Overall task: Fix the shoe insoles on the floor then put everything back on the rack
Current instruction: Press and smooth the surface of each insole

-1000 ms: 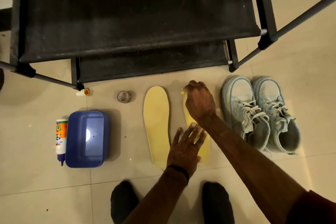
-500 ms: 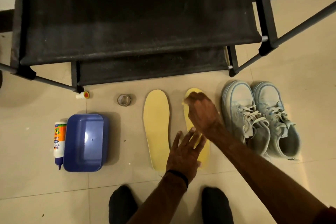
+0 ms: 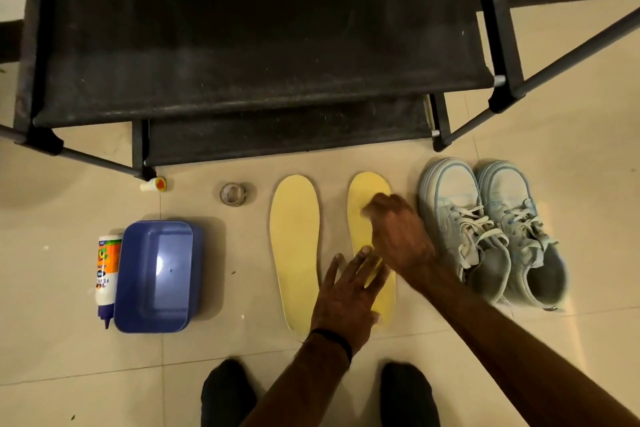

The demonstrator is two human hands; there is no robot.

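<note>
Two yellow insoles lie side by side on the tiled floor. The left insole (image 3: 294, 253) is untouched. My left hand (image 3: 346, 298) presses flat with spread fingers on the heel end of the right insole (image 3: 367, 191). My right hand (image 3: 398, 232) is over the middle of that same insole, blurred, with its fingers curled down toward the surface. Whether it holds anything is hidden. A pair of pale blue sneakers (image 3: 491, 229) stands just right of the insoles. The black shoe rack (image 3: 242, 45) is behind them.
A blue plastic tub (image 3: 156, 274) sits upside down at the left with a white glue bottle (image 3: 107, 274) lying beside it. A clear tape roll (image 3: 233, 194) and a small capped tube (image 3: 154, 185) lie near the rack's leg. My black-socked feet (image 3: 225, 392) are at the bottom.
My right hand has slid from the toe tip of the right insole back toward its middle, uncovering the toe. My left hand has stayed on the heel.
</note>
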